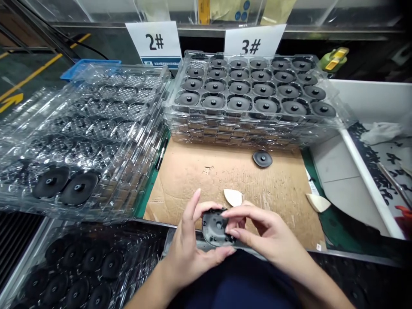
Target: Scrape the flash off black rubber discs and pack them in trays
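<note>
While both hands pinch 1 black disc (216,227), left hand (188,253), right hand (260,229) (fingertips closed on it).

open cardboard (199,171) ahead, tray stacks (251,124) flanking, loose disc (262,159)

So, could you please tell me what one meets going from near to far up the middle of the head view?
Round black plastic disc held in both hands, white wedge-shaped piece on brown cardboard sheet, loose black disc, stack of clear plastic trays, white "3#" sign.
</note>
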Demonstrator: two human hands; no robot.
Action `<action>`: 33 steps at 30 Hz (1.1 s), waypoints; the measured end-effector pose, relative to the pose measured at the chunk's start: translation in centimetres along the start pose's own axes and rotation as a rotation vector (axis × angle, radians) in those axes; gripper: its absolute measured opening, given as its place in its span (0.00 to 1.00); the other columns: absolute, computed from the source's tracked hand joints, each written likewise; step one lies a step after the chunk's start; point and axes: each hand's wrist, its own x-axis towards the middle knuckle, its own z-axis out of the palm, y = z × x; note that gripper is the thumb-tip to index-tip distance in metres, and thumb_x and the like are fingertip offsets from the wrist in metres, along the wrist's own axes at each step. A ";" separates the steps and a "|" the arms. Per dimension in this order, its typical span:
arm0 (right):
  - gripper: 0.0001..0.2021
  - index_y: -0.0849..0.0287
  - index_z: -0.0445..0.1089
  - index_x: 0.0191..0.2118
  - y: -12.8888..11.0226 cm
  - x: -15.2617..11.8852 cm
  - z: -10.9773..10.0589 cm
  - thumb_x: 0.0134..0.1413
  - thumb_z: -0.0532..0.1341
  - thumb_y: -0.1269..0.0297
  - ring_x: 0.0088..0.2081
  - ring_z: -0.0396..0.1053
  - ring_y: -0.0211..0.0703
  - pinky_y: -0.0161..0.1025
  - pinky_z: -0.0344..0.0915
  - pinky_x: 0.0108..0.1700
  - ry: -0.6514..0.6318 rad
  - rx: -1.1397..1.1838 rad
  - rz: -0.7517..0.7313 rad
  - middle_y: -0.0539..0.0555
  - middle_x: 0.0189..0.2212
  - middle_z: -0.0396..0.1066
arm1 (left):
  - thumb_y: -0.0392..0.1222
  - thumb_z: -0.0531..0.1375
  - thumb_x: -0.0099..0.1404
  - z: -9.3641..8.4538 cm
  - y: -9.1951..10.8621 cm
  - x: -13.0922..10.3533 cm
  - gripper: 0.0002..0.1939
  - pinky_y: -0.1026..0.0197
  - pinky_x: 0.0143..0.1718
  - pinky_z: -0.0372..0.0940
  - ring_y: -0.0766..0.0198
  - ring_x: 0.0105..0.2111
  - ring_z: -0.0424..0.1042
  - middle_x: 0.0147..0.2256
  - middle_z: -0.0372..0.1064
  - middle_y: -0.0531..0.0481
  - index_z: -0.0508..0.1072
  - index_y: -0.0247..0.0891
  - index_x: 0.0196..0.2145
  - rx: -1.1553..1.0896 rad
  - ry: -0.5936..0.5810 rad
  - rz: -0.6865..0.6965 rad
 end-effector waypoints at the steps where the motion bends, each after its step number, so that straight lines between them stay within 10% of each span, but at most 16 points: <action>1: 0.09 0.52 0.72 0.40 -0.2 0.2 -0.1 0.51 0.62 0.65 0.34 0.67 0.38 0.37 0.63 0.39 -0.046 0.036 0.041 0.50 0.32 0.71 | 0.40 0.64 0.52 -0.1 0.2 0.0 0.50 0.55 0.51 0.58 0.58 0.47 0.65 0.47 0.63 0.45 0.32 0.45 0.61 -0.049 -0.033 -0.072; 13: 0.02 0.58 0.72 0.29 -0.4 0.1 -1.5 0.45 0.65 0.68 0.31 0.70 0.33 0.30 0.65 0.36 -0.263 0.448 0.203 0.47 0.28 0.73 | 0.50 0.66 0.48 0.3 1.3 0.6 0.52 0.54 0.52 0.53 0.56 0.46 0.65 0.45 0.66 0.48 0.34 0.51 0.60 -0.339 -0.204 -0.372; 23: 0.05 0.56 0.73 0.33 2.4 -4.0 -1.9 0.50 0.63 0.63 0.26 0.68 0.34 0.32 0.64 0.31 0.154 0.370 0.118 0.49 0.23 0.70 | 0.42 0.65 0.52 1.7 1.2 1.2 0.47 0.52 0.52 0.55 0.55 0.49 0.64 0.49 0.64 0.47 0.37 0.54 0.59 -0.243 -0.216 -0.318; 28: 0.11 0.52 0.70 0.43 3.1 -6.2 -2.7 0.53 0.59 0.66 0.36 0.66 0.37 0.34 0.62 0.37 0.246 -0.026 -0.039 0.52 0.35 0.67 | 0.46 0.65 0.51 3.8 1.3 1.3 0.44 0.54 0.54 0.52 0.55 0.48 0.65 0.47 0.67 0.47 0.44 0.50 0.59 -0.263 -0.129 -0.388; 33: 0.13 0.59 0.75 0.31 4.5 -8.1 -3.9 0.55 0.57 0.57 0.29 0.64 0.36 0.35 0.61 0.36 0.346 -0.257 -0.089 0.51 0.23 0.67 | 0.60 0.52 0.57 6.4 1.6 1.6 0.32 0.60 0.37 0.64 0.58 0.34 0.71 0.40 0.73 0.49 0.55 0.48 0.57 -0.215 -0.488 -0.488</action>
